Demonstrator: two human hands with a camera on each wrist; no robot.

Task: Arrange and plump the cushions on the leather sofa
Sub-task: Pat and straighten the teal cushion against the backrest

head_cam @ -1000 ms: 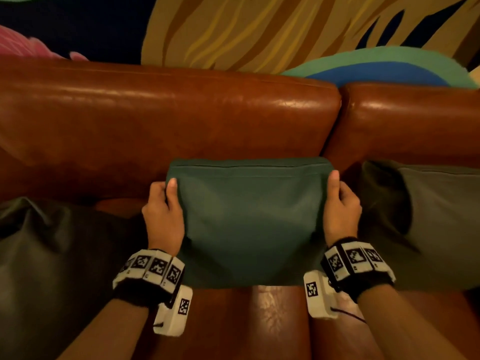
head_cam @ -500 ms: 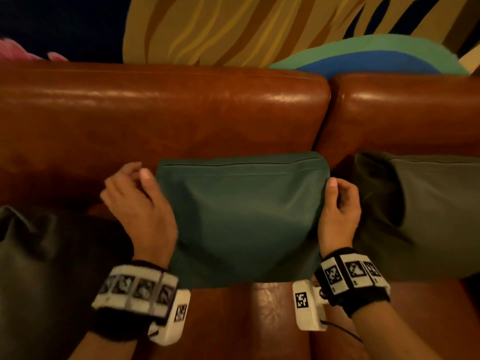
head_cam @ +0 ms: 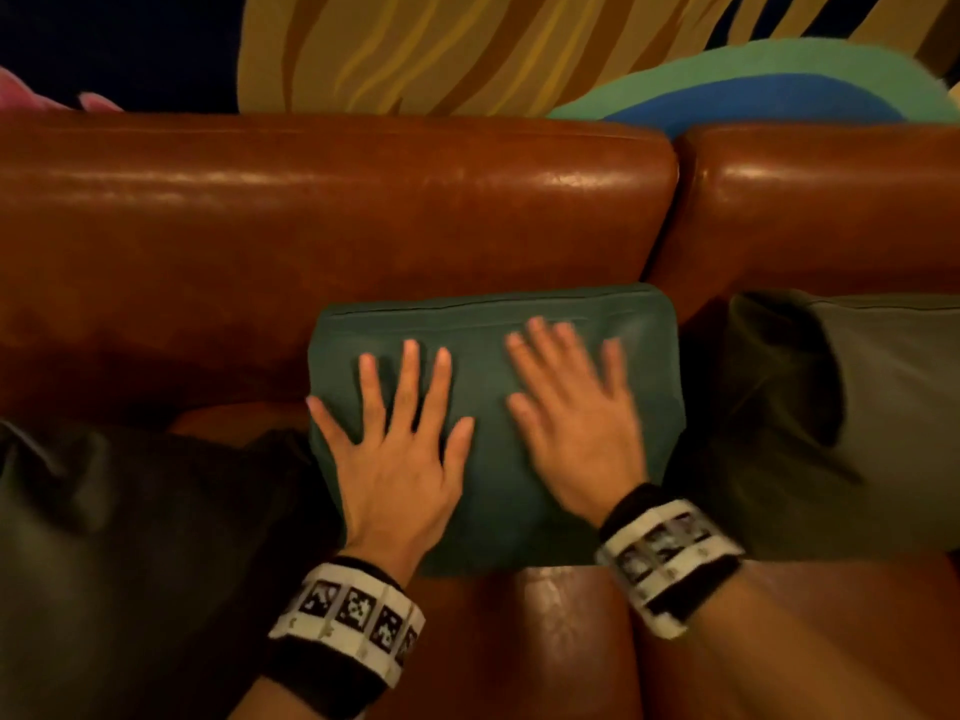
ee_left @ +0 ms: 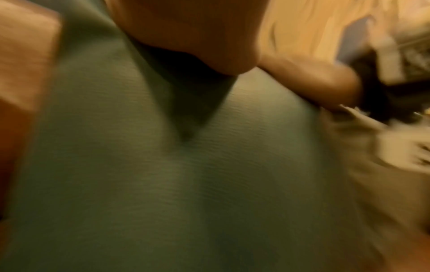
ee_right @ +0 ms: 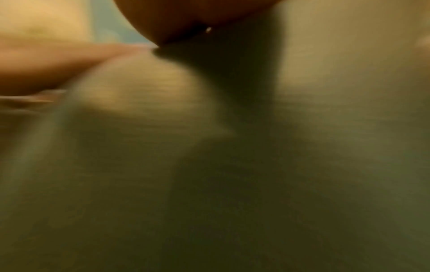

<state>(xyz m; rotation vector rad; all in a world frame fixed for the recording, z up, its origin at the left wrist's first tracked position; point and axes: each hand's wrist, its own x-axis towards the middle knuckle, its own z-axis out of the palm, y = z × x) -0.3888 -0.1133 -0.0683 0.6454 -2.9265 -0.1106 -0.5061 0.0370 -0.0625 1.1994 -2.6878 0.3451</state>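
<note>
While wrist views blur, both hands [head_cam: 483, 449] flatten the teal cushion [head_cam: 488, 522].

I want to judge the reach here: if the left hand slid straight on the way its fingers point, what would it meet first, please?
The left hand lies flat on the teal fabric cushion, fingers pointing up it. Going straight on, it would probably pass the cushion's top seam and meet the brown leather sofa backrest; depth is unclear.
</note>
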